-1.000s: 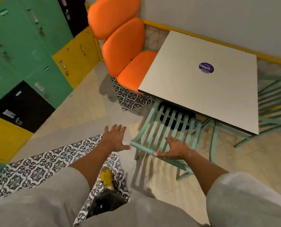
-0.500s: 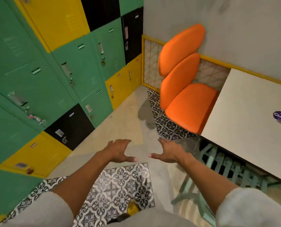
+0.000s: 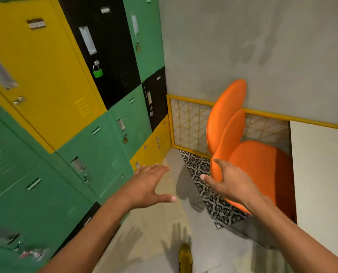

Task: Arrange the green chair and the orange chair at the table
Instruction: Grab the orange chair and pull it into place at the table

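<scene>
The orange chair [image 3: 258,164] stands at the left side of the white table [image 3: 322,174], its padded back toward the grey wall and its seat partly under the table edge. My right hand [image 3: 229,184] is spread open in front of the lower edge of the chair's backrest, holding nothing; whether it touches the chair is unclear. My left hand [image 3: 148,186] hovers open over the floor to the left of the chair, apart from it. The green chair is out of view.
A wall of green, yellow and black lockers [image 3: 75,115] fills the left. A yellow-framed mesh panel [image 3: 189,125] runs along the grey wall behind the chair. Patterned floor tiles [image 3: 209,192] lie under the chair. My yellow shoe [image 3: 185,257] shows at the bottom.
My right hand let go of the green chair's back. The view swung left, away from the green chair, and both open hands moved up toward the orange chair.
</scene>
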